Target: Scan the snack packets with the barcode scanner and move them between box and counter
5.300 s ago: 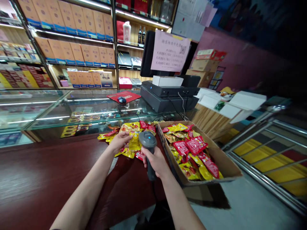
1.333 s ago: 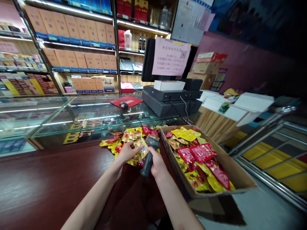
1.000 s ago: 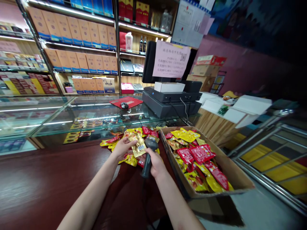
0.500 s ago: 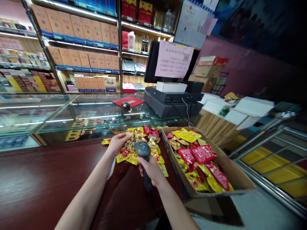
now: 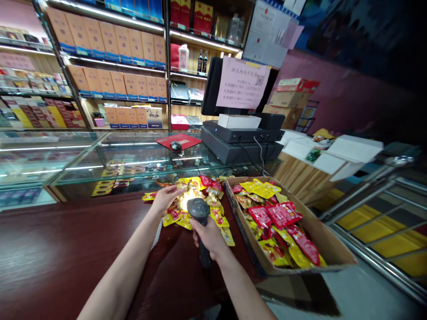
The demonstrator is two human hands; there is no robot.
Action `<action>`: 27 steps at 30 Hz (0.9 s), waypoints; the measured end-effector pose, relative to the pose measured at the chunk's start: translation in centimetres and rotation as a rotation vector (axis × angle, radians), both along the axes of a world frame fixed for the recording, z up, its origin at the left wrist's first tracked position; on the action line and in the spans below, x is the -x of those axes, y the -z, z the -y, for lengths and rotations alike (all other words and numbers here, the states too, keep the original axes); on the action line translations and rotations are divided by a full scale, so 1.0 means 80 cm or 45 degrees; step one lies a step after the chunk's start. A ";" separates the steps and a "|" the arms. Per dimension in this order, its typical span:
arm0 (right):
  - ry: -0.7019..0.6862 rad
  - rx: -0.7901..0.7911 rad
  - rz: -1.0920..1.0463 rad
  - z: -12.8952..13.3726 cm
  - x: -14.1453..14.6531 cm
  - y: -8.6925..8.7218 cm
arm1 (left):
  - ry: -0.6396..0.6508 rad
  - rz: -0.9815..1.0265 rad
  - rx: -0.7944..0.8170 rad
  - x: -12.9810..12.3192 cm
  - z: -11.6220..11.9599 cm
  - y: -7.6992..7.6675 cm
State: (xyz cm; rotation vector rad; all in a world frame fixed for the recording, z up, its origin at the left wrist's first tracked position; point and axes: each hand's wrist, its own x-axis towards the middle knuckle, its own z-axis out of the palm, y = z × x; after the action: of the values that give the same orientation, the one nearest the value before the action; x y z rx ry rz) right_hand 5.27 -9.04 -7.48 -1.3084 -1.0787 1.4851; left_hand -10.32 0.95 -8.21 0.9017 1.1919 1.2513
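Note:
My right hand (image 5: 207, 238) is wrapped round the grip of a black barcode scanner (image 5: 199, 209), its head aimed at the snack packets. A bright patch of light from it falls on a gold snack packet (image 5: 188, 198). On the left side of that packet, my left hand (image 5: 166, 198) pinches its edge; the glare partly hides the fingertips. Around both hands lies a loose pile of yellow, red and gold snack packets (image 5: 218, 216), on the dark red-brown counter (image 5: 83, 240).
An open cardboard box (image 5: 333, 242) full of yellow and red packets stands right of the pile. Behind are a glass display case (image 5: 133, 151), a mouse (image 5: 175, 146) on a red mat, and a monitor (image 5: 210, 91) with a paper notice. A metal railing (image 5: 367, 253) runs along the right.
The scanner's light has come on and shines on the gold packet; its blue indicator no longer shows. Both hands have stayed nearly in place.

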 end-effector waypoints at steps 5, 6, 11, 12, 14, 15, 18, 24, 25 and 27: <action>-0.010 -0.008 -0.002 0.001 -0.002 -0.002 | 0.024 -0.008 -0.015 -0.001 0.001 -0.001; 0.002 -0.018 -0.002 0.001 -0.003 -0.004 | 0.027 -0.019 -0.007 -0.001 0.002 -0.002; 0.276 -0.159 -0.003 -0.002 -0.013 -0.015 | 0.162 -0.045 0.048 -0.004 0.007 -0.006; 0.301 -0.168 -0.027 -0.004 -0.016 -0.016 | 0.200 -0.036 0.062 -0.006 0.008 -0.007; 0.301 -0.149 -0.109 -0.006 -0.024 -0.019 | 0.258 -0.025 0.089 -0.011 0.013 -0.008; 0.287 -0.133 -0.156 -0.008 -0.029 -0.020 | 0.290 -0.022 0.101 -0.015 0.016 -0.010; 0.263 -0.067 -0.259 -0.010 -0.049 -0.031 | 0.409 0.072 0.140 -0.030 0.031 -0.019; 0.393 -0.035 -0.368 0.001 -0.104 -0.063 | 0.594 0.461 0.310 -0.070 0.059 -0.064; 0.399 -0.050 -0.396 0.006 -0.115 -0.068 | 0.637 0.476 0.318 -0.080 0.062 -0.073; 0.422 -0.090 -0.449 0.019 -0.137 -0.076 | 0.713 0.467 0.314 -0.103 0.065 -0.089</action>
State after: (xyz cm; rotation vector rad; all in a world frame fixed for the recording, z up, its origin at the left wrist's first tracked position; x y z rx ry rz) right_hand 16.21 -10.58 -1.37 -1.0645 -0.6451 1.3478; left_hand -2.06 -4.24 -1.08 0.7145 0.7106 0.7516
